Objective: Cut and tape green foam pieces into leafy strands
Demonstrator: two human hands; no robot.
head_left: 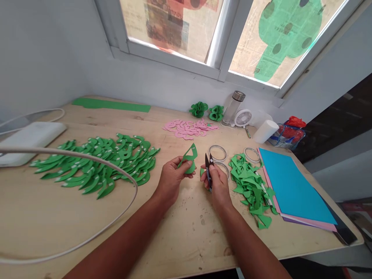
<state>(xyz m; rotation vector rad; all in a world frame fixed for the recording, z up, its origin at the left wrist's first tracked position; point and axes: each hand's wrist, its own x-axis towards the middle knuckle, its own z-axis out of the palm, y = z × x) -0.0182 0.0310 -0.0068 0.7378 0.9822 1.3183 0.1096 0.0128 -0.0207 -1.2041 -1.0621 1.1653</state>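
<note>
Pinched in my left hand [174,176] is a green paper piece [190,154] with a pointed top and a cut opening in it. My right hand [217,180] grips black scissors [208,164], blades pointing up and slightly apart; the fingers cover the handles. A gap separates the blades from the paper. Left of my hands lies a wide heap of curved green paper pieces [95,162], many with small white patches. Close on the right is a pile of green paper scraps [252,186]. Behind my right hand are rolls of tape [217,152].
Pink paper pieces [190,128] lie towards the wall, near two green paper balls [199,109]. A glass bottle [234,106], small fan [243,117] and white roll [266,131] stand at the back. Coloured sheets [296,186] are on the right. A white cable [128,174] loops in front on the left.
</note>
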